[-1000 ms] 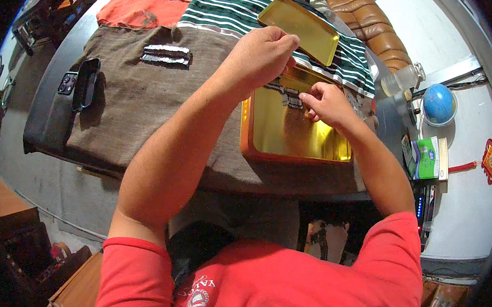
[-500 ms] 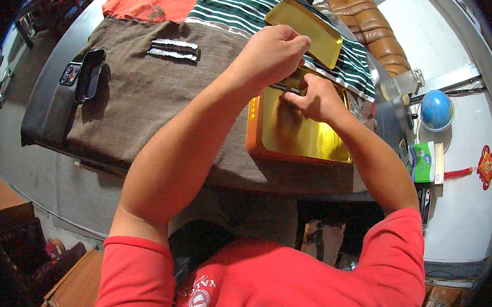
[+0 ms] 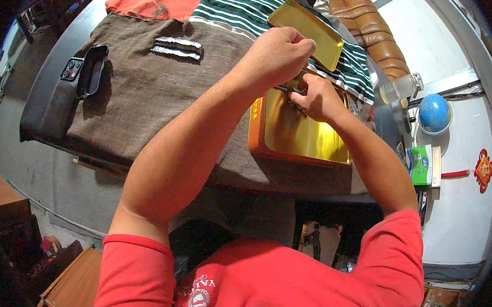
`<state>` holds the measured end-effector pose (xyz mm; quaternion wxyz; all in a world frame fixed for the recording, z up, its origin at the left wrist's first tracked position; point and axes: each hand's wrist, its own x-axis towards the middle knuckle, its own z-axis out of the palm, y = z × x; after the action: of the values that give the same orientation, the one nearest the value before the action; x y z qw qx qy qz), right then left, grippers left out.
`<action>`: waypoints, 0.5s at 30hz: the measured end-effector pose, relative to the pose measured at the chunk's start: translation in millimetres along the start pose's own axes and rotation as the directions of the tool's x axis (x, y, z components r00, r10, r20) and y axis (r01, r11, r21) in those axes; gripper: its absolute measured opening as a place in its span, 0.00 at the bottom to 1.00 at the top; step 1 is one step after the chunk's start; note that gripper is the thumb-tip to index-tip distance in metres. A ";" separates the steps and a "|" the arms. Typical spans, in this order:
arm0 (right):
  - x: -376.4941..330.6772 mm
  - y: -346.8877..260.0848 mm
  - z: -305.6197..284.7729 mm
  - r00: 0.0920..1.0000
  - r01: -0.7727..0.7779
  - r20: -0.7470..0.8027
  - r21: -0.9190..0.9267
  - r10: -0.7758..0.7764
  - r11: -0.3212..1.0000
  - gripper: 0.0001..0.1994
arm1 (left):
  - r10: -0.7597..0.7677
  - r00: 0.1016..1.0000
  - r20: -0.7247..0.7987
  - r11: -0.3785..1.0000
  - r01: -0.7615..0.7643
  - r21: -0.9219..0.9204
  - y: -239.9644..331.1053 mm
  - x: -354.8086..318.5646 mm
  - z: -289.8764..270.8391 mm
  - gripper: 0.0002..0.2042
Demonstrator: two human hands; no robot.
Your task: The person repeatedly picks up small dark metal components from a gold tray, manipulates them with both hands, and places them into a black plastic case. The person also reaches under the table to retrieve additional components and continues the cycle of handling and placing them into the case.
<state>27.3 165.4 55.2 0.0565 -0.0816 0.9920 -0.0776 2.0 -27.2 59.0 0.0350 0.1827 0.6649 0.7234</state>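
Observation:
An open tin box with orange sides and a golden inside lies on a brown cloth. Its golden lid rests just beyond it on a green striped cloth. My left hand is closed in a fist above the box's far edge, gripping a thin dark tool. My right hand sits over the box's far right corner, its fingertips pinched at the tool's other end. What lies under the hands is hidden.
On the cloth's far left lie a black phone and a black oblong tray; two striped strips lie further back. At right are a glass bottle, a blue globe, a green carton and a brown leather seat.
Both hands have drawn closer together over the far edge of the box; the right hand has risen from the box's inside to meet the left.

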 end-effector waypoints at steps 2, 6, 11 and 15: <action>-1.9 -1.3 -1.5 1.000 0.014 -0.011 0.014 -0.013 1.000 0.20 | 0.009 1.000 -0.002 1.000 -0.009 0.020 -0.4 0.7 -0.1 0.16; -4.7 -2.7 -3.3 0.999 0.027 -0.021 0.050 -0.026 0.998 0.18 | 0.019 1.000 -0.002 0.999 -0.019 0.047 -0.7 1.5 -0.8 0.17; -6.7 -1.4 -5.0 0.998 0.055 -0.029 0.031 -0.054 0.998 0.16 | 0.000 1.000 -0.002 1.000 0.000 0.021 0.2 -0.1 -0.4 0.17; -6.5 0.4 -5.5 0.998 0.063 -0.014 0.053 -0.062 0.997 0.16 | -0.023 1.000 0.006 0.999 0.023 0.023 0.5 0.2 -0.8 0.16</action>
<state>32.9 167.8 61.2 0.0499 -0.1107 0.9869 -0.1063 1.7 -28.0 59.5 0.0431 0.1776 0.6752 0.7146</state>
